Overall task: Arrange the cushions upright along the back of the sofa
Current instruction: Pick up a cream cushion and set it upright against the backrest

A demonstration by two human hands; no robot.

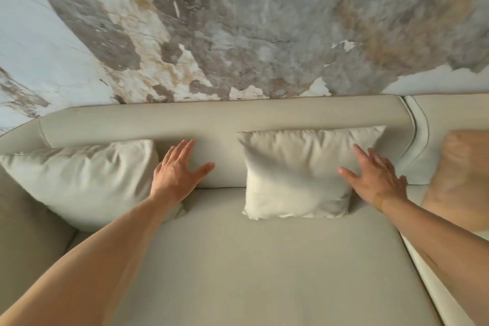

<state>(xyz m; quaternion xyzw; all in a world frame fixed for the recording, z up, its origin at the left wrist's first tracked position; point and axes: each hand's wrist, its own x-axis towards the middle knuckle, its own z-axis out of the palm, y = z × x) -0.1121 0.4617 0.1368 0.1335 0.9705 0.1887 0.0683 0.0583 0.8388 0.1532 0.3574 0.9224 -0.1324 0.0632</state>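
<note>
Two cream cushions lean upright against the beige sofa back (225, 116). The larger cushion (79, 177) stands at the left end, and the smaller cushion (296, 172) stands right of the middle. My left hand (177, 169) is flat and open in the gap between them, against the sofa back and beside the larger cushion's right edge. My right hand (375, 180) is open with spread fingers over the right side of the smaller cushion. An orange cushion (460, 174) stands at the far right on the neighbouring seat.
The beige seat (251, 259) spreads out in front of the cushions. A sofa arm (23, 233) rises at the left. A seam (420, 127) splits the backrest at the right. Behind the sofa is a marble-patterned wall (238, 21).
</note>
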